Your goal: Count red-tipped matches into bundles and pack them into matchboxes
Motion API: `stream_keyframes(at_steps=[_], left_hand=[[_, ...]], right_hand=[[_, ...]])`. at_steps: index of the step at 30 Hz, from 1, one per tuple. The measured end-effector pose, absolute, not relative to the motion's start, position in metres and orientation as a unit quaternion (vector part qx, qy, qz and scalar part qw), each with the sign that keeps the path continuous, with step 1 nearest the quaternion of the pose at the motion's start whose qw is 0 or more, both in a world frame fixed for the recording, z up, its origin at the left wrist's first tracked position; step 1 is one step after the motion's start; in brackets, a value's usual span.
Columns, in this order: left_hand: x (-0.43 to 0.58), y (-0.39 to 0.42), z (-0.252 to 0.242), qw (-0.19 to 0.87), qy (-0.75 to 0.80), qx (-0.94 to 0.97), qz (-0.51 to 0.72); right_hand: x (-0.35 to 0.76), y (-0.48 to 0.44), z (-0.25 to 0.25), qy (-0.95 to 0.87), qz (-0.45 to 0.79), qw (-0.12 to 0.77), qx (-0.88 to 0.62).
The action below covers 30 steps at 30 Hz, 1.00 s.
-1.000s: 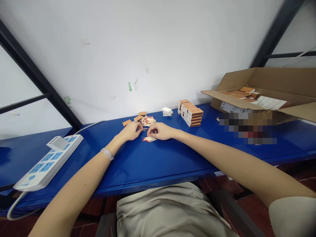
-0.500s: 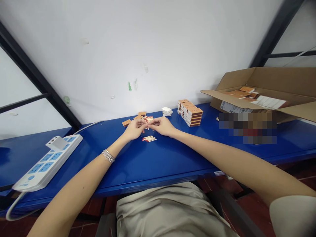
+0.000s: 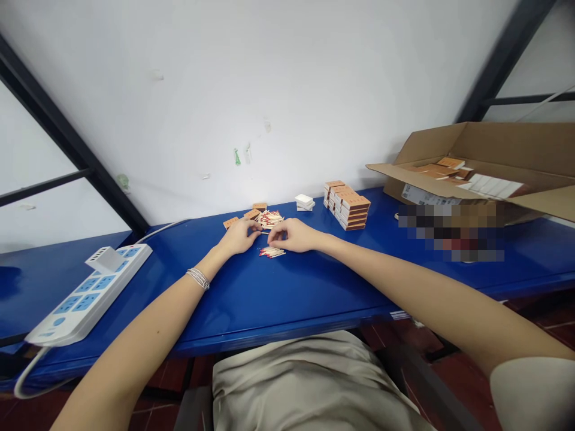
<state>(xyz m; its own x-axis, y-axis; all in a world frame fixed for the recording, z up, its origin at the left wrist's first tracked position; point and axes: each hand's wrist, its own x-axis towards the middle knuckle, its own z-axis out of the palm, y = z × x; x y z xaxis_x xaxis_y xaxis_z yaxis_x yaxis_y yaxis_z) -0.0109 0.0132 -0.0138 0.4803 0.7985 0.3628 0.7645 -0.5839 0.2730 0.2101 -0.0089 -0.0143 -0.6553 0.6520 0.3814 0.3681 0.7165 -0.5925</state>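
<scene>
My left hand (image 3: 238,236) and my right hand (image 3: 291,234) rest side by side on the blue table (image 3: 278,293), fingertips almost meeting. A small bundle of red-tipped matches (image 3: 271,252) lies just in front of my right hand. A bigger loose heap of matches (image 3: 269,219) sits right behind both hands. My right fingertips are pinched together close to the small bundle; whether a match is between them is too small to tell. My left fingers are curled, touching the table near the heap.
Small orange matchboxes (image 3: 231,222) lie left of the heap. White inner trays (image 3: 304,202) and stacked orange matchboxes (image 3: 347,205) stand behind to the right. An open cardboard carton (image 3: 476,170) fills the right end. A white and blue power strip (image 3: 87,291) lies at left.
Both hands rose slightly with matches pinched between them half a second ago, and have now come back down onto the table beside the small bundle.
</scene>
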Motion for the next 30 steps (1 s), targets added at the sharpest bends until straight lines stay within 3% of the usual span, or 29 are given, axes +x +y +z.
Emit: stream_keyframes(at_steps=[6,13,20,30], left_hand=[[-0.009,0.014,-0.016,0.053,0.445,0.865,0.224],[0.004,0.004,-0.014,0.177,0.486,0.801,0.301],[0.021,-0.012,-0.004,0.36,0.458,0.732,0.354],[0.023,-0.017,0.0,0.379,0.464,0.702,0.385]], right_hand=[[0.212,-0.007,-0.013,-0.86,0.2,0.315,-0.349],[0.212,-0.002,-0.019,-0.822,0.193,0.337,-0.416],[0.202,-0.007,-0.019,-0.747,0.283,0.43,-0.42],[0.199,-0.006,-0.021,-0.671,0.454,0.451,-0.375]])
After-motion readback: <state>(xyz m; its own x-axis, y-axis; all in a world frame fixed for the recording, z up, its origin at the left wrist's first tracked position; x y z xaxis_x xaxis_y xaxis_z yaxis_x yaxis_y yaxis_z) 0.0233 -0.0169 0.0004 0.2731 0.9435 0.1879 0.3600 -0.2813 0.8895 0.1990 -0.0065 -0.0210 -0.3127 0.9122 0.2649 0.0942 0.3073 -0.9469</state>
